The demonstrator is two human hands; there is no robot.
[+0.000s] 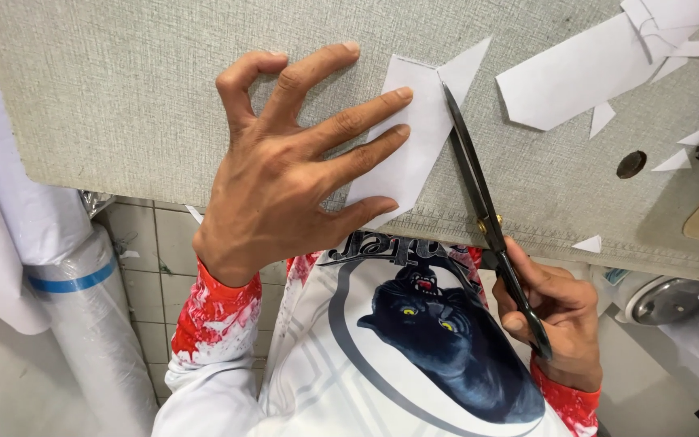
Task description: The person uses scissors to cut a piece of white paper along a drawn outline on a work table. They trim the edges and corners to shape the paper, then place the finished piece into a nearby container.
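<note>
My left hand (293, 162) lies spread on a grey textured tabletop (139, 97), its fingertips pressing a white paper pattern piece (416, 133) flat near the table's front edge. My right hand (556, 311) grips the handles of long black scissors (479, 194). The blades run along the right edge of the white piece, tips pointing away from me toward its upper corner. The blades look nearly closed.
A larger white cut piece (576, 73) and small triangular scraps (673, 162) lie at the right. A round hole (631, 164) is in the tabletop. A white roll with a blue band (82, 299) stands at the left over a tiled floor. Sewing machine parts (665, 299) sit lower right.
</note>
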